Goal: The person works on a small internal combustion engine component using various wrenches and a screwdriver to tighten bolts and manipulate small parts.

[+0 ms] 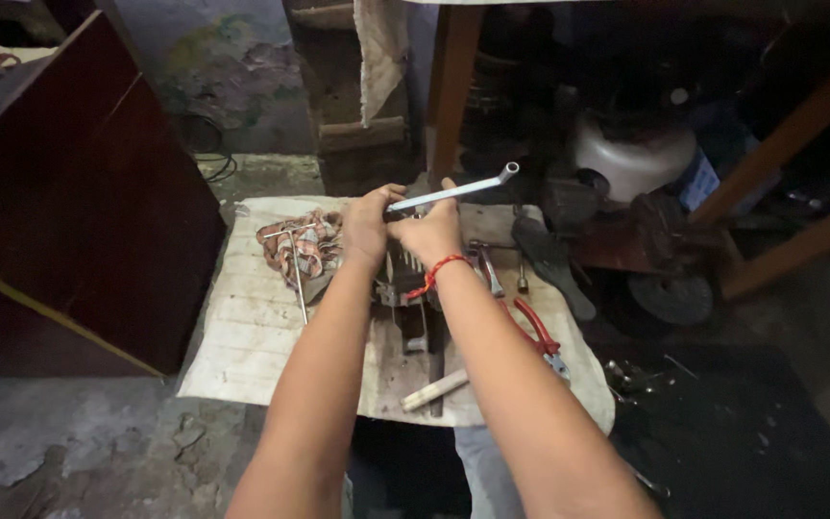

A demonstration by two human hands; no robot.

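Left of the hands: a crumpled striped rag (302,245) with a thin metal T-handled key (297,274) across it, on a pale ribbed mat (242,336). Left hand (369,226) and right hand (427,231) – close together, both clamped on a bright steel box spanner (453,190); its long axis ran up and rightward from the right hand, ring end farthest. Below them, a dull finned metal engine part (405,288). Right: red-handled pliers (538,336).
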